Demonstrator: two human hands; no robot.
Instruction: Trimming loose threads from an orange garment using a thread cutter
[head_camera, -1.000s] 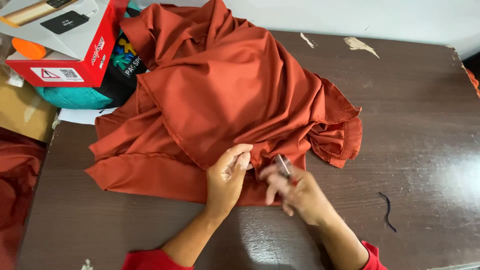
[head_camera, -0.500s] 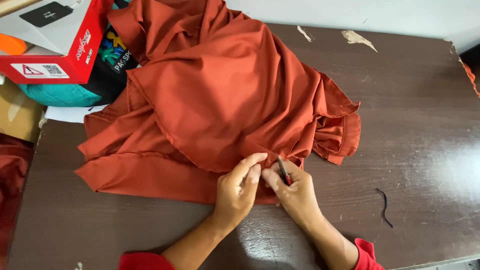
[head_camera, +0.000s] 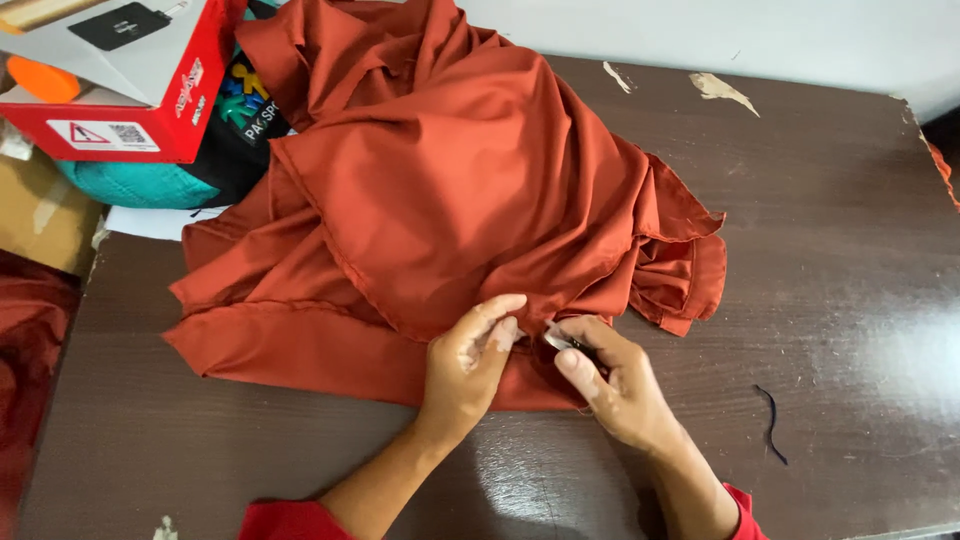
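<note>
1. Here, left hand pinches the cloth edge at the table's near side.
2. Right hand, just beside it, fingers clamped on a small metal tool, tip pointing left at the pinched fold.

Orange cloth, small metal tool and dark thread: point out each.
Orange cloth (head_camera: 450, 190), head view, middle of the top fold.
Small metal tool (head_camera: 560, 341), head view, shiny tip.
Dark thread (head_camera: 771, 425), head view, mid-length.

Bare table right of cloth heap; red box crowds far-left corner; dark thread lies right.
</note>
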